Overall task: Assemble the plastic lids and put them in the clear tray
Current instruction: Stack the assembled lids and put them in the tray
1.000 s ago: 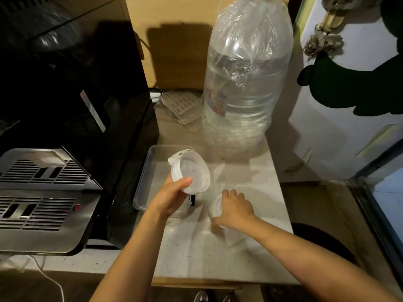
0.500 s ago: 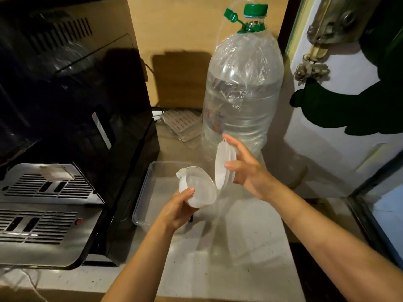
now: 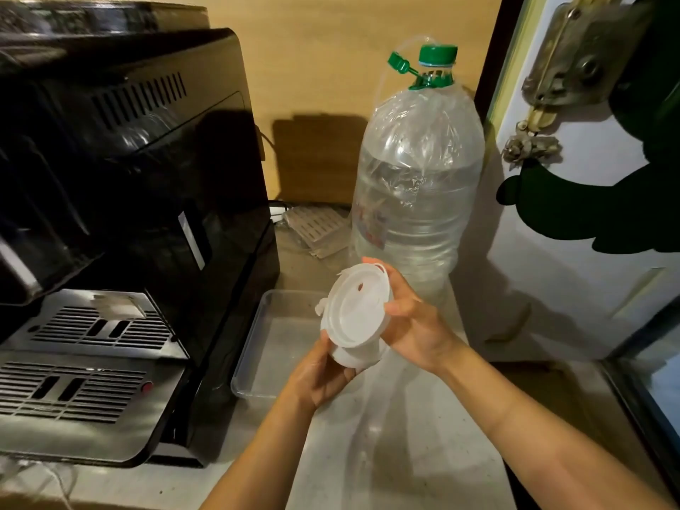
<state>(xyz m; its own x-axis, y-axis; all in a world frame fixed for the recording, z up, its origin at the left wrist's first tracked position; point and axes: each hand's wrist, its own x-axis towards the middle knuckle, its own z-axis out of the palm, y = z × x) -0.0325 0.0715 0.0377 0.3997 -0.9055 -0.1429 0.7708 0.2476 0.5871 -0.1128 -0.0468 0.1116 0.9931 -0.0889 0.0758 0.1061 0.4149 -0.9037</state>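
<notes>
Two white translucent plastic lid parts are held together in the air above the counter, the flat disc on top of the deeper part below. My left hand grips the lower part from underneath. My right hand holds the top disc at its right rim, thumb and fingers pressed on it. The clear tray lies on the counter just left of and below the lids, with nothing visible inside it.
A black coffee machine with a steel drip grille stands close on the left. A large water bottle with a green cap stands behind the hands. A white door bounds the right. Pale counter lies below.
My right hand lifted the second lid part from the counter and brought it onto the part in my left hand. The view tilted upward.
</notes>
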